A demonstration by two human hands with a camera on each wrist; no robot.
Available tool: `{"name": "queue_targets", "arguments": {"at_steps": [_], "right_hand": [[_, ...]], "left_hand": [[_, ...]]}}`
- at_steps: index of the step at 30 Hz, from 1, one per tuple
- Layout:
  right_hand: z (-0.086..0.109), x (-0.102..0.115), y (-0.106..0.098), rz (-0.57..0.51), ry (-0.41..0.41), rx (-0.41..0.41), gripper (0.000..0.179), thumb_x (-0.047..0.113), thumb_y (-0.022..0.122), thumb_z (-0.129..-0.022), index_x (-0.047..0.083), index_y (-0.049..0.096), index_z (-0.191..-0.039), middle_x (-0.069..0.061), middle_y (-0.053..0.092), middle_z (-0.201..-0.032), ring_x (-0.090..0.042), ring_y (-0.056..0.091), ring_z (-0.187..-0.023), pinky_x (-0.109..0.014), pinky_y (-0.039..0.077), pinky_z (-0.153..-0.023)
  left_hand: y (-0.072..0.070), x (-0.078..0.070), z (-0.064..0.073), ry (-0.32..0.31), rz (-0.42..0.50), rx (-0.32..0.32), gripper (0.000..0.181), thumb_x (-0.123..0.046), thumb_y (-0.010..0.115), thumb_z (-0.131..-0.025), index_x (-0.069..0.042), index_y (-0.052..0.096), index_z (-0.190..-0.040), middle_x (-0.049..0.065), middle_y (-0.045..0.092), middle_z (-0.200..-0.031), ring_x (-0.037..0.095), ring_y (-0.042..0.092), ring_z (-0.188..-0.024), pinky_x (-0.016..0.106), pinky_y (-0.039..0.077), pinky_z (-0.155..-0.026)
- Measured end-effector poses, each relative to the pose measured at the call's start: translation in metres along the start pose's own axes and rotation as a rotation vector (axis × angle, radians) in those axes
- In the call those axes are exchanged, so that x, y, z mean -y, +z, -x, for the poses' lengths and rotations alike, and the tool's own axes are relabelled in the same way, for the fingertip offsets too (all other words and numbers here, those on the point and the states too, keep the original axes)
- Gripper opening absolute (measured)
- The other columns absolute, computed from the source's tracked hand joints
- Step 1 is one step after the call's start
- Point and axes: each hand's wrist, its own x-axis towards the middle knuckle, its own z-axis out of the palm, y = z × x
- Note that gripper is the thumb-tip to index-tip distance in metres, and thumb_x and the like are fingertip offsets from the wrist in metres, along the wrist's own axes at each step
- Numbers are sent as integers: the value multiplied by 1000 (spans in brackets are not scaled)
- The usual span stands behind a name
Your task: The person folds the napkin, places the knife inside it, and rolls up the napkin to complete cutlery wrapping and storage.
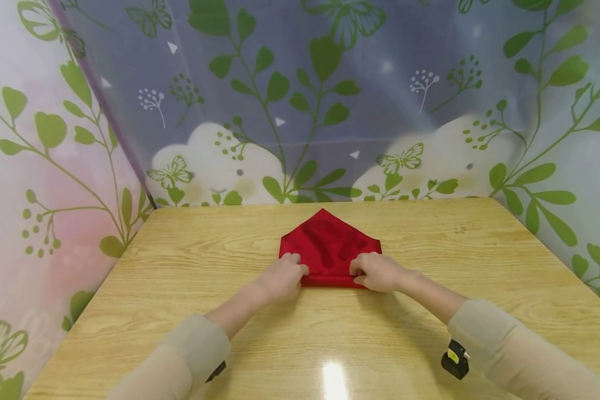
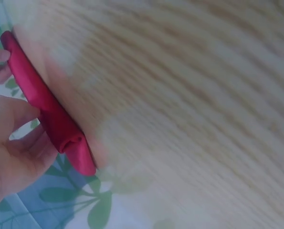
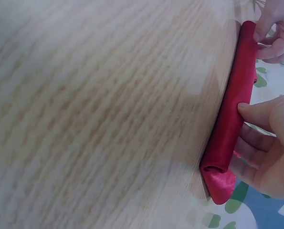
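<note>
Sleeves nearest, red cloth lies crosswise, peak pointing away.

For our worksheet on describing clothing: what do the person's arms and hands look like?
Pale beige sleeves end in wide, greyish cuffs. The left hand and right hand are bare, without gloves. A black device with a yellow patch shows below the right cuff; a dark piece shows below the left.
</note>
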Motion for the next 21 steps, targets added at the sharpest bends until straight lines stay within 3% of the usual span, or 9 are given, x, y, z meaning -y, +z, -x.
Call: {"name": "queue_targets", "arguments": {"at_steps": [7,13,21], "right_hand": [[-1,1,1,-4,55,-25,5,6,69,-79,10,66,-82,5,55,-74,-11,51,-71,-28,44,-62],[-3,1,2,-30,113,-30,11,8,70,-80,12,60,-80,7,56,-70,-9,51,-66,-28,43,-59],[-1,2,5,94,87,-100,14,10,70,-80,16,58,-75,7,54,-74,-13,51,-68,-29,42,-55]], "left_hand": [[4,-3,-1,-20,-57,-13,11,1,61,-77,-6,68,-81,5,51,-72,20,48,-71,27,42,-63],[10,-3,-1,13,-161,-62,9,-2,64,-75,-7,57,-80,6,54,-73,22,53,-71,29,45,-65],[11,-7,2,83,-332,-106,10,-7,67,-75,-8,58,-73,5,51,-70,19,49,-65,25,42,-56]]}}
